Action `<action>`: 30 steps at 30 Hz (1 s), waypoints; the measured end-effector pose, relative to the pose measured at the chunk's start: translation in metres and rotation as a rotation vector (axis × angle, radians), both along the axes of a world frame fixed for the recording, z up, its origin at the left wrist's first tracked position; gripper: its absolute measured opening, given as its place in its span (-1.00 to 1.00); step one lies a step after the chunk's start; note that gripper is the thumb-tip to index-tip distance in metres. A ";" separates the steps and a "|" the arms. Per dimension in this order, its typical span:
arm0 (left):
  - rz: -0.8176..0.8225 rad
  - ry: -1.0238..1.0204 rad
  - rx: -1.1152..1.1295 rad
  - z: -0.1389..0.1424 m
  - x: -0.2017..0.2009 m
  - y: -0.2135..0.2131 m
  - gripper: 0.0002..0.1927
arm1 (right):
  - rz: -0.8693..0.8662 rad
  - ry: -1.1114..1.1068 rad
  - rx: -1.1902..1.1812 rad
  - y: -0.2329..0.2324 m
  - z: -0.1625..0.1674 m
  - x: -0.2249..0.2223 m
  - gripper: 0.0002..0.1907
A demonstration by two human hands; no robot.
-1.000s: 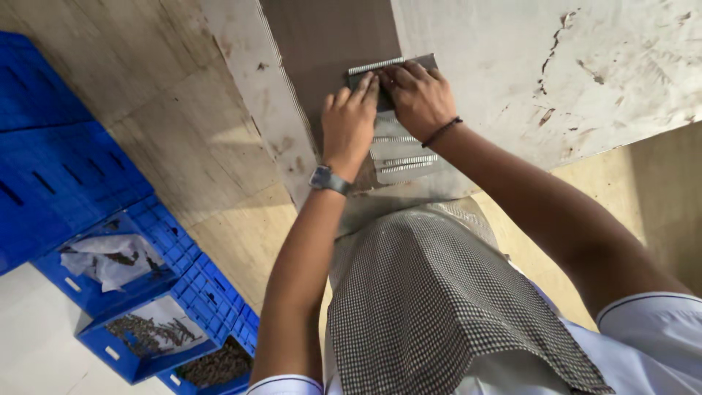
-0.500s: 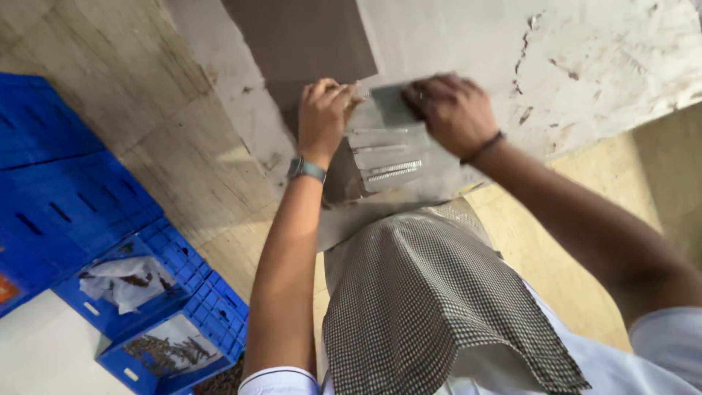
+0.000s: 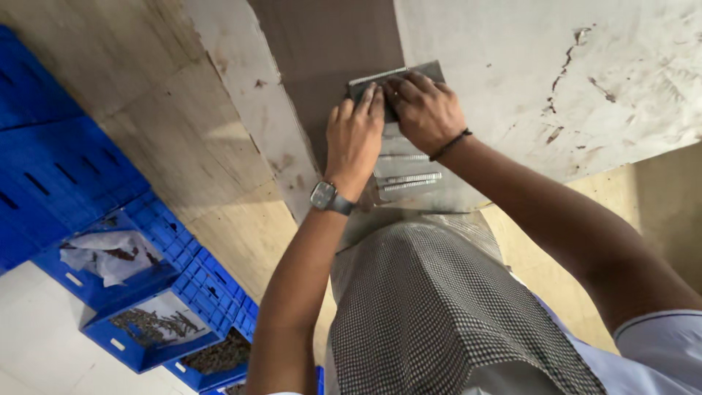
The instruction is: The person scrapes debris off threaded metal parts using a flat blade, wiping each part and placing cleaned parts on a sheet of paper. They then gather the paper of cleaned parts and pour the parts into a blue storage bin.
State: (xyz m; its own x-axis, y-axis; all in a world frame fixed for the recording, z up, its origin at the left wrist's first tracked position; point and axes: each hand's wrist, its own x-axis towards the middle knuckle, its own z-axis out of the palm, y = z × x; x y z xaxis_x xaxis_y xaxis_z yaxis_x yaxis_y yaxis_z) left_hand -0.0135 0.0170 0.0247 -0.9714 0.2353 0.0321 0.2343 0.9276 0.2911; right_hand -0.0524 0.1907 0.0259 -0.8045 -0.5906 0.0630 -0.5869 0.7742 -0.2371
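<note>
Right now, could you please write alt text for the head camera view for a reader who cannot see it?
Seen from above, a person's left hand and right hand press together on a flat grey metal block lying on a brown sheet over a worn wooden bench. Blue plastic bins of small dark parts stand at lower left.

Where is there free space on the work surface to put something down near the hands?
Bare patches: the pale scuffed surface right of the right hand, and the wooden board left of the left hand. Crowded: the metal piece under both hands, and the blue bins.
</note>
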 end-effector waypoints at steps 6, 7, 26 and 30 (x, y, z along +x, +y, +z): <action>0.015 0.090 0.142 -0.003 -0.021 -0.019 -0.54 | -0.014 0.048 -0.029 -0.007 0.000 -0.020 -0.63; 0.005 0.103 0.219 -0.001 -0.021 -0.027 -0.46 | -0.009 0.081 -0.031 -0.006 0.002 -0.020 -0.61; -0.158 0.071 0.417 0.005 -0.027 0.004 -0.42 | 0.007 0.008 0.013 0.068 0.030 -0.035 -0.71; -0.031 0.030 0.086 0.011 -0.022 0.015 -0.58 | 0.061 0.018 -0.002 0.022 0.001 -0.036 -0.66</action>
